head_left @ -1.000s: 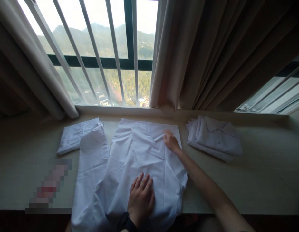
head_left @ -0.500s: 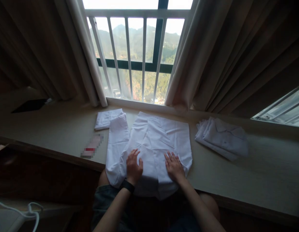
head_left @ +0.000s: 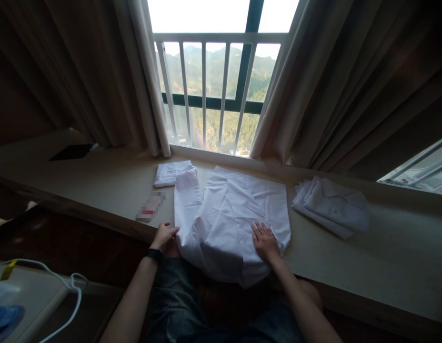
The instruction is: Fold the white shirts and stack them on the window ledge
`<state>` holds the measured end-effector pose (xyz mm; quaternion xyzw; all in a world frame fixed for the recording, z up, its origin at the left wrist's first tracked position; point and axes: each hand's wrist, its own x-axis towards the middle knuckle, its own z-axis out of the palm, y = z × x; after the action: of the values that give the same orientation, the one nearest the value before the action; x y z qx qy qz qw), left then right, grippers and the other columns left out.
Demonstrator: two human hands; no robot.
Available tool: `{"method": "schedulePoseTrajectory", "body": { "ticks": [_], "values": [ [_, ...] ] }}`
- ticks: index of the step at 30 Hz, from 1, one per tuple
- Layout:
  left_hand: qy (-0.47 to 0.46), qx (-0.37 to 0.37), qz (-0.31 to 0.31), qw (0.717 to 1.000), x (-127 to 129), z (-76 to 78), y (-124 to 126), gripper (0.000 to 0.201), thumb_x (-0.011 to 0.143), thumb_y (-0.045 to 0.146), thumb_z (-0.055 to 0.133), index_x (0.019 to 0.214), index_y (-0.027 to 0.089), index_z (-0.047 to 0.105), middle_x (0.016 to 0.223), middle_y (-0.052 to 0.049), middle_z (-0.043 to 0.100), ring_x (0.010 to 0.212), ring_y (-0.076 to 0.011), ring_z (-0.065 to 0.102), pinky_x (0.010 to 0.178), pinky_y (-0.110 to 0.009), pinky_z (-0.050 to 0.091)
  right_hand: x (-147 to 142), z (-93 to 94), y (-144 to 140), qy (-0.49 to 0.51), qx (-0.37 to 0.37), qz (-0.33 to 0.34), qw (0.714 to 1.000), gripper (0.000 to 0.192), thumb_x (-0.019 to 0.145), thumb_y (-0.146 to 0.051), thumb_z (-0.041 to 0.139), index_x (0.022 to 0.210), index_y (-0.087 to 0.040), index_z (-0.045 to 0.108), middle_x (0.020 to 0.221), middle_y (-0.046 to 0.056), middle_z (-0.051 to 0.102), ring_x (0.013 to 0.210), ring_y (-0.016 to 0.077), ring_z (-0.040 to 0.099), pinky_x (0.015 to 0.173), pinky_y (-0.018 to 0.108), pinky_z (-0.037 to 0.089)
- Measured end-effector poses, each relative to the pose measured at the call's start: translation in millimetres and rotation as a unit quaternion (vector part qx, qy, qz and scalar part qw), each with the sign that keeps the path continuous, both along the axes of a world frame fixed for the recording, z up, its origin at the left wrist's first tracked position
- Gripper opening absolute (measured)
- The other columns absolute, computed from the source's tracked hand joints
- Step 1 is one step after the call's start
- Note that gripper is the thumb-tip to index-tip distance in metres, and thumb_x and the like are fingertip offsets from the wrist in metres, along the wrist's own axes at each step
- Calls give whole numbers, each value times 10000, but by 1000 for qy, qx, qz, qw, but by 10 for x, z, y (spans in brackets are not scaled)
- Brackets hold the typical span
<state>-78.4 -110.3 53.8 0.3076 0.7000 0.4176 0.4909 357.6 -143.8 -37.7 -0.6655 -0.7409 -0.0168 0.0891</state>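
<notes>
Beside the window, a white shirt (head_left: 228, 214) is being half-folded, edge gripped by the left hand (head_left: 164, 236), right hand (head_left: 266, 240) pressed flat, folded shirts (head_left: 331, 206) stacked nearby.

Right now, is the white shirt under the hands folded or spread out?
Partly folded: the white shirt has its sides turned in, one sleeve still out left, hem hanging over the ledge.

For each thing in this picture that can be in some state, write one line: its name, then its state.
white shirt: spread flat, part-folded, hem hanging off the ledge.
left hand: gripping the shirt's left edge.
right hand: flat on the shirt, fingers spread.
folded shirts: stacked.
small folded cloth: folded, lying flat.
curtains: drawn aside.
</notes>
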Motion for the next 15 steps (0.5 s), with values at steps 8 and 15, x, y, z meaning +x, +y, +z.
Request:
{"method": "schedulePoseTrajectory", "body": {
  "ticks": [8,15],
  "values": [
    [-282,68,-131,948,-150,126,-358,302,730,245,651,1023,180,680,935,-92,745,960,-280,701,795,-358,577,18,-35,2,13,2,0,1000,516,997,-290,356,1494,-239,487,1581,44,402,1476,265,336,1203,472,237],
    [-331,-6,-104,938,-69,51,205,339,808,313,708,1080,114,670,855,-109,745,784,-247,721,708,-332,586,19,-56,6,10,10,3,1000,515,1000,-288,347,1492,-236,489,1582,42,400,1475,267,338,1199,474,241]
  ]
}}
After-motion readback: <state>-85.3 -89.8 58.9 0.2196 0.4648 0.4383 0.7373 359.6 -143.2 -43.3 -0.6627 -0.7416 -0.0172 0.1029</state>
